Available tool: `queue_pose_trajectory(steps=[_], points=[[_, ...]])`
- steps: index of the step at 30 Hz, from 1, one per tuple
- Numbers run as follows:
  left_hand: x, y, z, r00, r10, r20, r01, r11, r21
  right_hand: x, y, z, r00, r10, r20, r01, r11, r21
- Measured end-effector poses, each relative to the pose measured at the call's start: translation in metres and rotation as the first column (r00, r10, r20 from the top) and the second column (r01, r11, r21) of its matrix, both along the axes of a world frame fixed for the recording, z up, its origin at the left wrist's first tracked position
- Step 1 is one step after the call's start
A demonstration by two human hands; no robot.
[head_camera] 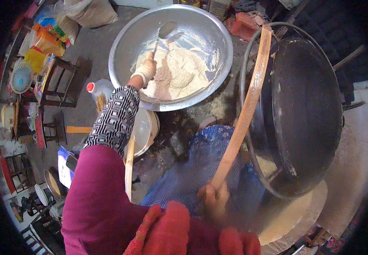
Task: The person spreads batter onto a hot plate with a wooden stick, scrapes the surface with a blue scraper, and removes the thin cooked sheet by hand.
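My left hand (148,67), with a pale band at the wrist, grips the thin handle of a ladle (167,30). Its round head is over the far part of a large metal basin (225,67) that holds a pale flour-like mass (187,68). Nearer to me, my right hand (215,197) is closed around the lower end of a long flat wooden strip (243,122). The strip's far end lies across the rim of a big dark wok (308,108), which appears tipped on its side. Steam or blur softens the area around my right hand.
A white bucket (145,130) stands below the basin, with a pale wooden stick (129,173) beside it. A red-capped plastic bottle (102,87) is at the basin's left. Below the wok is a wide round container (290,220) with tan contents. Sacks (91,12) and stools (60,83) line the left.
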State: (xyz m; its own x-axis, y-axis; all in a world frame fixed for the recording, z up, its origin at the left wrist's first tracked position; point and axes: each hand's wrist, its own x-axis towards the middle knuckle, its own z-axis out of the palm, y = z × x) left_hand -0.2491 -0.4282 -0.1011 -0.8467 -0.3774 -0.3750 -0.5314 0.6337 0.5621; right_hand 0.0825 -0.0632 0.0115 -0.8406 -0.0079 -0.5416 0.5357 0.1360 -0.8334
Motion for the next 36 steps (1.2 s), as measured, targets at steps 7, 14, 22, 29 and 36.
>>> queue_pose_trajectory(steps=[7,14,22,29,36], points=[[-0.023,-0.027,-0.088,0.963,-0.011,0.27,0.025,0.998,-0.049,0.023,0.008,-0.014,0.983,-0.171,0.063,0.179,0.969,-0.169],[0.055,0.059,0.006,0.924,-0.171,0.342,0.124,0.98,0.156,0.022,0.005,-0.015,0.972,-0.232,-0.03,0.223,0.959,-0.175],[0.116,0.048,0.045,0.792,-0.373,0.484,0.32,0.928,0.192,0.006,0.012,0.006,0.985,-0.096,-0.145,0.08,0.99,-0.117],[0.138,0.082,0.051,0.914,-0.127,0.386,-0.287,0.47,0.834,0.021,0.02,-0.03,0.978,-0.084,-0.19,0.053,0.985,-0.166],[0.157,0.085,0.035,0.788,-0.269,0.554,-0.603,-0.523,0.602,0.018,0.007,-0.016,0.982,-0.108,-0.154,0.071,0.971,-0.227]])
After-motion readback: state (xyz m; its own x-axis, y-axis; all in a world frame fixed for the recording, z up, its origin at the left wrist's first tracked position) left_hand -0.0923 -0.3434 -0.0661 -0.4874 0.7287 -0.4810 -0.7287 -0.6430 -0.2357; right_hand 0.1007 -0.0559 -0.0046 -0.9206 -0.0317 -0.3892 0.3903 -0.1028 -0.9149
